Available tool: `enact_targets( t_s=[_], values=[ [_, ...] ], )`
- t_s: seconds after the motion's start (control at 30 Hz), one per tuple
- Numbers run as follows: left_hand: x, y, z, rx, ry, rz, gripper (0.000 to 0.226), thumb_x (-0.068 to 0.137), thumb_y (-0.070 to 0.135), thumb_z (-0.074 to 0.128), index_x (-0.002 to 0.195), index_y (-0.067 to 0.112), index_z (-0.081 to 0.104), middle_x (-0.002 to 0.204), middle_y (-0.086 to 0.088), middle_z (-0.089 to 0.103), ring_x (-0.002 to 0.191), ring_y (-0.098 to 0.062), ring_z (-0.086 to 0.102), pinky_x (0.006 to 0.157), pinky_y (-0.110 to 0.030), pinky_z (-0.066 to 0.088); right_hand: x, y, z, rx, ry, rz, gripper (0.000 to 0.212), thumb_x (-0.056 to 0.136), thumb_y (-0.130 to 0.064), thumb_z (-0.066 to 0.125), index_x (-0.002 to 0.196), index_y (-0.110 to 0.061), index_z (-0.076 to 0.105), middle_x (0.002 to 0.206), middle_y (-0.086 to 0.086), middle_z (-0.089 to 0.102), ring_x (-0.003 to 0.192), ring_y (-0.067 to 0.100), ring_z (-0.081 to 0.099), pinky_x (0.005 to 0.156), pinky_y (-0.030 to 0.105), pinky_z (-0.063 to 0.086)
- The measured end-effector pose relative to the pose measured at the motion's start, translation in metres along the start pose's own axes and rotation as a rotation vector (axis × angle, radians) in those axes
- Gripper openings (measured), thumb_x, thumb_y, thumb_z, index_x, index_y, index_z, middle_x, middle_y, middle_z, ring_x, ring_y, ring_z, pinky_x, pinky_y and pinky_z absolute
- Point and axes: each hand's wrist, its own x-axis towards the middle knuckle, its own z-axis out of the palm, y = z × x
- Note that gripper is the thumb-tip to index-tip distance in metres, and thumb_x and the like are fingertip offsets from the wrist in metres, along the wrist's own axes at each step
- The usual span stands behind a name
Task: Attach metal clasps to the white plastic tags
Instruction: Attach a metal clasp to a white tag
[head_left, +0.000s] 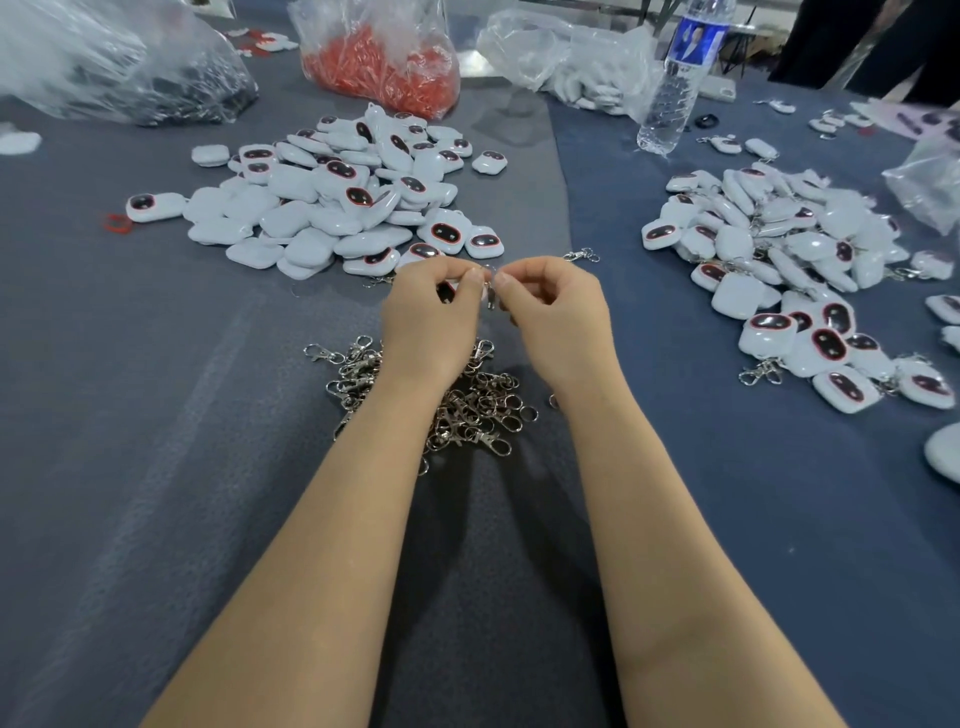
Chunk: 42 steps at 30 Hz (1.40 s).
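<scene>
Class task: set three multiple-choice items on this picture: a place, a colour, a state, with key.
1. Where does the heap of loose clasps lie? A. beneath the wrists B. in a bag C. on the floor
2. What colour are the pieces in the middle bag? A. blue B. red C. green
3. What are the left hand and right hand doing? A. lying flat B. pinching one clasp together C. waving
Key: A, the heap shows beneath both wrists; B, red shows through the plastic; B, fingertips meet on it.
</scene>
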Motion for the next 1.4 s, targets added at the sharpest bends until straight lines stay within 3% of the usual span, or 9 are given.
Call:
enact_targets(
  t_s=[0.17,0.27,0.37,0.6,0.83,1.4],
  values=[
    [-0.0003,-0.0017,0.0009,0.047,-0.02,0.042,0.015,0.093,0.02,0.054,0.093,0.017,0.069,0.095,-0.005,0.065,0.089,-0.02,0.061,0.086,-0.038,0.051,-0.0031,-0.0009,0.0023,-0.117,0.053,-0.077,0.011,0.088,-0.019,0.064,0.077,-0.021,0.062,0.066,-0.013,0.058,0.06,-0.001,0.049,0.058,0.005,0.039],
    [0.0002,-0.0034,0.0019,0.131,-0.008,0.1,0.011,0.092,0.023,0.056,0.089,0.018,0.067,0.101,-0.003,0.063,0.08,-0.01,0.051,0.075,-0.018,0.037,-0.0042,-0.0016,0.0015,-0.144,0.063,-0.076,0.012,0.089,-0.017,0.06,0.077,-0.02,0.06,0.066,-0.012,0.056,0.059,0.0,0.048,0.057,0.004,0.038],
    [-0.0013,-0.0031,0.0013,0.186,-0.006,0.137,0.01,0.091,0.022,0.058,0.082,0.023,0.061,0.097,0.001,0.059,0.078,-0.007,0.045,0.069,-0.015,0.029,-0.0036,-0.0017,0.0007,-0.144,0.049,-0.054,0.009,0.089,-0.016,0.058,0.081,-0.018,0.061,0.069,-0.012,0.056,0.061,0.0,0.049,0.058,0.003,0.038],
    [-0.0047,-0.0024,0.0022,0.223,-0.006,0.208,0.005,0.09,0.015,0.06,0.086,0.017,0.062,0.101,0.001,0.048,0.085,-0.008,0.043,0.072,-0.008,0.029,-0.0059,-0.0003,0.003,-0.112,0.084,-0.123,0.009,0.087,-0.008,0.06,0.084,-0.016,0.057,0.07,-0.01,0.053,0.059,0.0,0.047,0.059,0.007,0.04],
    [-0.0062,-0.004,0.0039,0.289,-0.001,0.221,0.007,0.089,0.014,0.058,0.088,0.011,0.064,0.111,-0.004,0.051,0.097,-0.012,0.049,0.079,-0.021,0.035,-0.0049,0.0004,0.0015,-0.124,0.067,-0.103,0.011,0.085,-0.007,0.061,0.079,-0.015,0.058,0.07,-0.008,0.054,0.061,0.003,0.047,0.059,0.008,0.041],
    [-0.0044,-0.0055,0.003,0.296,0.009,0.217,0.014,0.089,0.015,0.058,0.078,0.022,0.052,0.108,-0.001,0.05,0.09,-0.005,0.041,0.076,-0.016,0.028,-0.0052,0.0014,0.0033,-0.135,0.072,-0.108,0.01,0.086,-0.008,0.062,0.082,-0.015,0.055,0.069,-0.01,0.052,0.059,0.001,0.046,0.059,0.008,0.041]
  ],
)
